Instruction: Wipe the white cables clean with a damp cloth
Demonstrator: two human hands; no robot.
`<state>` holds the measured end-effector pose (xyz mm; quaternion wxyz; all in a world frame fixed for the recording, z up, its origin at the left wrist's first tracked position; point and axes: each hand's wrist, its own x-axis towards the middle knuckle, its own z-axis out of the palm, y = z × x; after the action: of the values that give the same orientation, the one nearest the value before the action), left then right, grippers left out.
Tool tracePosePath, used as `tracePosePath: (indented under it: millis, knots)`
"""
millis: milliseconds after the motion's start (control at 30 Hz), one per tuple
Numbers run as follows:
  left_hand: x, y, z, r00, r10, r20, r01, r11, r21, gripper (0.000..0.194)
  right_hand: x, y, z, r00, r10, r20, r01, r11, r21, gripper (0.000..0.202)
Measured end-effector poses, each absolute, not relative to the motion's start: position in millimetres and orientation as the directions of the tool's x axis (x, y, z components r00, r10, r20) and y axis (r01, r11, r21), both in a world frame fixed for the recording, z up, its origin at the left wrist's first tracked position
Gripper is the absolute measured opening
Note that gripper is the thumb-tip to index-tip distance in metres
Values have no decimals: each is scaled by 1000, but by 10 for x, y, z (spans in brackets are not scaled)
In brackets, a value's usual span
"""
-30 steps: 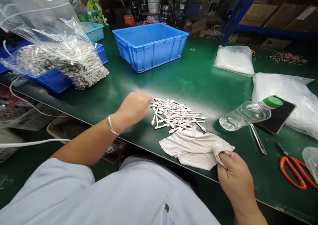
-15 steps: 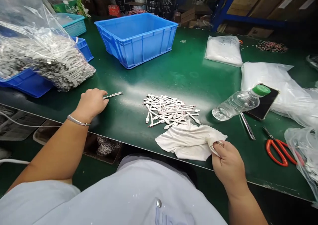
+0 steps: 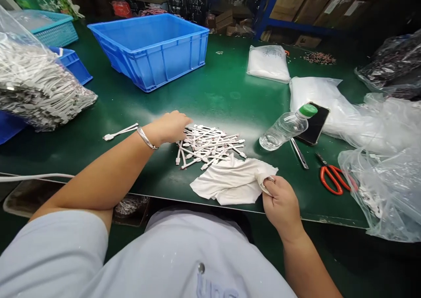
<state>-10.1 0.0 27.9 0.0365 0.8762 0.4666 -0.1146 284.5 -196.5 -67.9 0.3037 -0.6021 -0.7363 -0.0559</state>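
Note:
My left hand [image 3: 173, 126], with a silver bangle at its wrist, is at the left edge of a loose pile of short white cables [image 3: 210, 144]. Its fingers bend down toward the pile, and the tips are hidden behind the back of the hand. Left of that wrist, a short white cable or two [image 3: 120, 132] lie apart on the green table. In my right hand [image 3: 281, 201], a corner of a white cloth [image 3: 230, 182] is gripped between thumb and fingers. The rest of the cloth spreads along the table's front edge, touching the pile's near side.
A blue bin [image 3: 151, 52] stands at the back. To the left sits a clear bag of white cables [image 3: 39, 83]. On the right are a water bottle [image 3: 284, 129], a phone [image 3: 315, 125], a metal tool [image 3: 299, 153], red-handled scissors [image 3: 332, 179] and plastic bags [image 3: 388, 193].
My left hand has let go of the thin white cable at the left and moved right to the pile. My right hand keeps its hold on the cloth. The whole view has shifted.

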Motion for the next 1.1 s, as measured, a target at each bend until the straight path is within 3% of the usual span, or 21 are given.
tracePosePath:
  millis: [200,400,633,867,967,1100]
  knots:
    - [154,-87,383,666,729,-159,746,-639,188,49,2830,-1964,-656,-57,879,474,911,241,-336,32]
    - [728,-101,446,743,641,-191,667,-731,145,47,2812,-1960,-635,-25,892,451,902,215,-375,33]
    - [1374,-21,284,643,681,-349,757,-633,160,76,2806,-1957,-623,-3,895,445,877,216,-429,33]
    - [1400,29,275,688,575,-443,704,-676,215,52,2808,-1954,-610,-4,894,448,851,238,-467,32]
    - [1391,-43,326,699,550,-458,682,-705,194,52,2807,-1956,-611,-2,895,447,848,239,-474,32]
    - [1440,-209,364,718,526,-456,641,-754,140,37,2809,-1957,-619,3,892,452,849,237,-473,31]
